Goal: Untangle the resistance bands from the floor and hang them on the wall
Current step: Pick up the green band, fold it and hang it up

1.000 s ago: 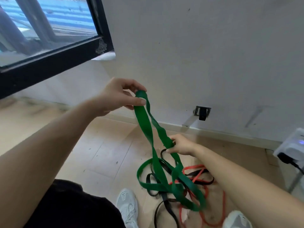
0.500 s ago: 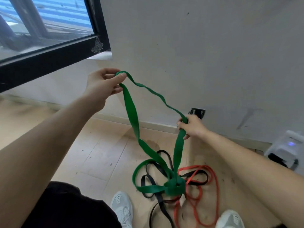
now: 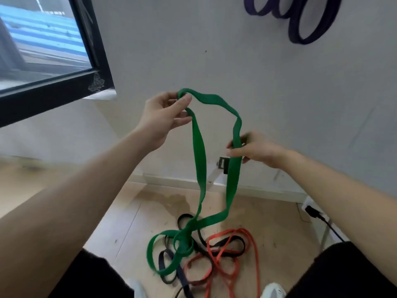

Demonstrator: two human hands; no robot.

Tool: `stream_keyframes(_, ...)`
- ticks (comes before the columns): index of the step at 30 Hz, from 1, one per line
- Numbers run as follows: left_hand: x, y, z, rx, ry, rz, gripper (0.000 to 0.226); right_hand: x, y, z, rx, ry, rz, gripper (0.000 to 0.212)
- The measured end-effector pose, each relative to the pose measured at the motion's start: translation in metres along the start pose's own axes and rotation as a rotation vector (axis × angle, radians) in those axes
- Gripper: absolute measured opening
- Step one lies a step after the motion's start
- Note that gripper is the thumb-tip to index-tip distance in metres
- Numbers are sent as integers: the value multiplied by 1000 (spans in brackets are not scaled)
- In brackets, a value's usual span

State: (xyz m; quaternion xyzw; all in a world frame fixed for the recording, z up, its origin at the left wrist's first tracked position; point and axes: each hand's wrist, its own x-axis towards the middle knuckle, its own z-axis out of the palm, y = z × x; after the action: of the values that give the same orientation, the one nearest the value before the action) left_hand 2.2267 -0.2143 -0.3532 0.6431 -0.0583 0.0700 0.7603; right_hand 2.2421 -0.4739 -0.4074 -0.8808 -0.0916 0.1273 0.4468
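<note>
Both hands pinch 1 green band (image 3: 198, 147), left hand (image 3: 163, 117) at its top and right hand (image 3: 255, 150) lower, its bottom loops lying among black bands (image 3: 227, 247) and red bands (image 3: 234, 265) on the floor (image 3: 133, 222).

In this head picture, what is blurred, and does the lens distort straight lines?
Head view: the right hand is motion-blurred, the left hand and flat green rubber band sharper; head view: the black window frame slants, wide-angle distortion; head view: soft light, no glare on the grey wall.
</note>
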Motion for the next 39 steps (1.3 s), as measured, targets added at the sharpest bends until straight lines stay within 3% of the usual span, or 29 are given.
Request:
stream_keyframes(4,-2,-1,34,46,-125,-15,20,-11,-4,-3,-56,-187,-45,40)
stream_keyframes(10,-1,-8,50,212,-259,11,19,-13,-11,-12,290,-19,-204,66)
stream_keyframes(13,-1,-10,52,171,-294,-4,13,-17,-17,-8,403,9,-323,61)
stream_keyframes(16,2,-10,49,68,-316,-45,19,-14,-23,13,371,129,-354,54)
stream_keyframes(21,3,-8,39,82,-316,-81,25,-2,-24,25,362,319,-349,15)
stream_keyframes(29,-2,-28,30,294,-163,-30,29,1,-26,13,476,335,-311,10)
stream_keyframes(34,-14,-67,44,393,-318,-116,45,-2,-34,4,703,368,-282,7)
stream_keyframes(39,-20,-72,67,353,-216,-42,45,-8,-38,-8,784,413,-252,11)
